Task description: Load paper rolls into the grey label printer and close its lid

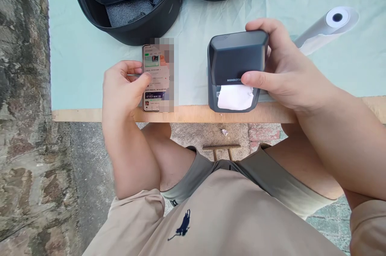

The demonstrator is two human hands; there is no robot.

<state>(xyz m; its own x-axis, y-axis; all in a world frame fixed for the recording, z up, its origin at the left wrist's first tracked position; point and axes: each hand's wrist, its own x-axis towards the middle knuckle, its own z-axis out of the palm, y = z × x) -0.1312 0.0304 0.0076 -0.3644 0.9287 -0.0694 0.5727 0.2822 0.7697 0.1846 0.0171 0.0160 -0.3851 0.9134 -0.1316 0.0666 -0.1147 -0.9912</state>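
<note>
My left hand grips a smartphone by its left edge, thumb over the lit screen. Part of the phone is hidden by a pixelated patch. In my right hand is a dark label printer marked NIIMBOT, with my thumb on its front and my fingers around its right side. A piece of white paper with a ragged edge covers the printer's lower front. The printer is near the table's front edge, to the right of the phone.
An open black case with grey foam lies at the back left. A partly unrolled white paper roll rests at the right on the pale cloth. The table's wooden edge runs above my legs; a rough stone wall stands left.
</note>
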